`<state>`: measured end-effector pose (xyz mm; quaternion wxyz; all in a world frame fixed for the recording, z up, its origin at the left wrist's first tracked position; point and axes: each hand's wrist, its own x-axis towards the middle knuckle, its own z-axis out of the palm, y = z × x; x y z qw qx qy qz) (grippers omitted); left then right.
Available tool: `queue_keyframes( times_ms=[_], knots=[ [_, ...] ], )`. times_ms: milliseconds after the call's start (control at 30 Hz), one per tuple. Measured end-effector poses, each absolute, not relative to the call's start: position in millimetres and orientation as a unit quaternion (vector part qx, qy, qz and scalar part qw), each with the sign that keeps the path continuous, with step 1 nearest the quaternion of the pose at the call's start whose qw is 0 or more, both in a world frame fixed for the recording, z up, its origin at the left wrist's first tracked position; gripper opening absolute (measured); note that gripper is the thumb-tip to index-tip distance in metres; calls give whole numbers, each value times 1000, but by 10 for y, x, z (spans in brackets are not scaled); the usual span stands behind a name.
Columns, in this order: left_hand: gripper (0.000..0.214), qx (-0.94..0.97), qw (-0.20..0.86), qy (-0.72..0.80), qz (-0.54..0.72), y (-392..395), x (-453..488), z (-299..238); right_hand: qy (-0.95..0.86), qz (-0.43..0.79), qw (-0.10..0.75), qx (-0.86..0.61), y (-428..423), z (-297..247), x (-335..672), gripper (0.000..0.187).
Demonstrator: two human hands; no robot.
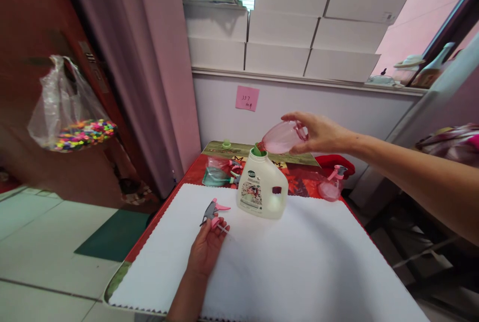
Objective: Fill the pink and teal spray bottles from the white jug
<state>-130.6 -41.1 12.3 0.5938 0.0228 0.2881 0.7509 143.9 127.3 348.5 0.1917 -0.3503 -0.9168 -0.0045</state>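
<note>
My right hand (322, 132) grips a clear pink bottle (280, 137), tipped on its side with its mouth at a green funnel (257, 150). The funnel sits in the neck of a white detergent jug (262, 187) standing on a white cloth (269, 257). My left hand (207, 247) rests on the cloth and pinches a pink and grey spray trigger head (214, 210), whose thin tube lies beside the fingers.
A pink spray bottle (331, 185) stands right of the jug; a green one (217, 175) lies behind it on the red table. A green cap (226, 143) sits near the wall. A bag of coloured beads (75, 122) hangs at left. White boxes (299, 18) fill the sill.
</note>
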Motion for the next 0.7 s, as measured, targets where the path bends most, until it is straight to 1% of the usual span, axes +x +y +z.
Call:
queue_keyframes(
  times_ms=[167, 267, 333, 500, 700],
  knots=[
    [15, 25, 591, 288, 753, -407, -1301, 107, -916, 11, 163, -367, 1265, 3543, 1375, 86],
    [17, 23, 590, 290, 753, -402, -1294, 108, -906, 37, 169, -386, 1276, 3590, 1345, 101],
    [18, 25, 592, 290, 752, -400, -1293, 111, -898, 59, 171, -401, 1292, 3623, 1327, 105],
    [18, 36, 594, 291, 749, -403, -1303, 110, -896, 54, 140, -418, 1323, 3725, 1259, 84],
    [19, 35, 592, 296, 749, -405, -1297, 128, -903, 44, 121, -409, 1371, 3853, 1132, 79]
  ],
)
